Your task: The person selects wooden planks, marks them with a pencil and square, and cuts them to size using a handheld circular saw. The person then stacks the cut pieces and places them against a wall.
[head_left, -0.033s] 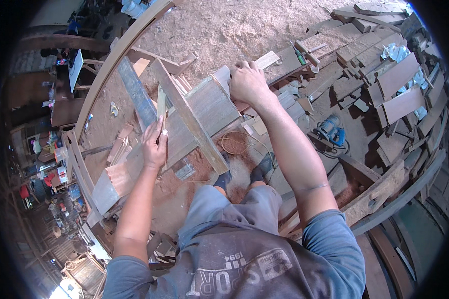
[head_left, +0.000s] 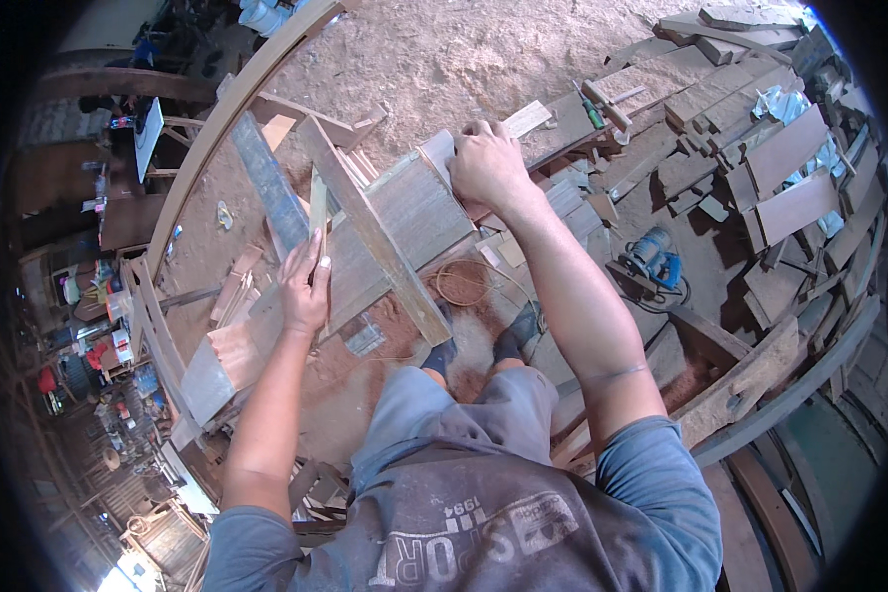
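Workshop floor is packed dirt and sawdust, with offcuts stacked from 12 to 3 o'clock of the person. A long curved timber rail arcs past at 10–11 o'clock.

The wide grey board lies flat and low in front of the person. Its long axis runs from 8 o'clock (near end) to 1 o'clock (far end). It looks like the work surface itself; no counter under it that I can see, so I'd guess it sits on scrap.

A thick batten crosses on top of the board, running 11 to 5 o'clock, near end pointing at the person's feet. My read: it's laid across as a brace or stop, the crossing being square-ish to the board.

A dark bluish plank lies beside it at 11 o'clock, roughly parallel to the batten.

Right hand is clenched palm-down over the board's far end at 12–1 o'clock, arm straight. That looks like weight put on it to pin the board.

Left hand is at 10 o'clock, fingers closed around a thin pale wood strip. The strip stands on edge on the board and points away toward 12 o'clock. Probably held there to line it up along the batten.

Blue power tool sits on the floor at 3 o'clock, well apart, untouched. A wire coil lies just ahead of the feet.
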`<action>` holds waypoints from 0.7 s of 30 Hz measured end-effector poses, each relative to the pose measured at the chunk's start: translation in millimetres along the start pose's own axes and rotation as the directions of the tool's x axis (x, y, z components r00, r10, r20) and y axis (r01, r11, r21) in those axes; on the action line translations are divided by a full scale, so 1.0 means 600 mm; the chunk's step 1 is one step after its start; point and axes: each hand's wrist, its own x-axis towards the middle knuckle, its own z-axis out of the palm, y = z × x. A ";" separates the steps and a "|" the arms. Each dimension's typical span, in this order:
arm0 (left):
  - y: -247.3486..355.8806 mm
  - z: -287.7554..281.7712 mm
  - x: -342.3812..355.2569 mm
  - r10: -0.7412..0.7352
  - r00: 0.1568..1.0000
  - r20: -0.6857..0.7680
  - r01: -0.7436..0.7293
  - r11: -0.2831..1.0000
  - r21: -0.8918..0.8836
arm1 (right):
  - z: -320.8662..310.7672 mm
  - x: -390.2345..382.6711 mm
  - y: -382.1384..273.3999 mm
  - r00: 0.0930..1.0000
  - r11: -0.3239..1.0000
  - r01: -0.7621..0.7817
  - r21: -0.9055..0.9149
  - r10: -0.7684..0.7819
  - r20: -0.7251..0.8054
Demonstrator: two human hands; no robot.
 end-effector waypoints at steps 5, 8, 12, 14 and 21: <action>0.009 0.001 0.012 0.024 1.000 0.006 -0.024 1.000 0.000 | 0.067 0.016 0.034 0.966 0.947 0.008 0.322 0.077 -0.249; 0.000 -0.001 0.003 0.030 0.999 0.014 -0.030 0.999 0.011 | 0.077 -0.002 0.029 0.951 0.916 0.046 0.398 0.082 -0.299; -0.002 -0.002 0.005 0.039 0.999 0.019 -0.039 0.999 0.002 | 0.062 0.001 0.028 0.970 0.904 0.037 0.427 0.071 -0.234; 0.001 -0.002 0.006 0.048 0.999 0.021 -0.047 0.999 -0.023 | 0.066 0.006 0.038 0.961 0.913 0.044 0.405 0.071 -0.266; -0.002 -0.004 0.005 0.045 0.998 0.034 -0.045 0.999 0.013 | 0.033 0.070 0.049 0.963 0.915 0.255 0.312 -0.211 -0.168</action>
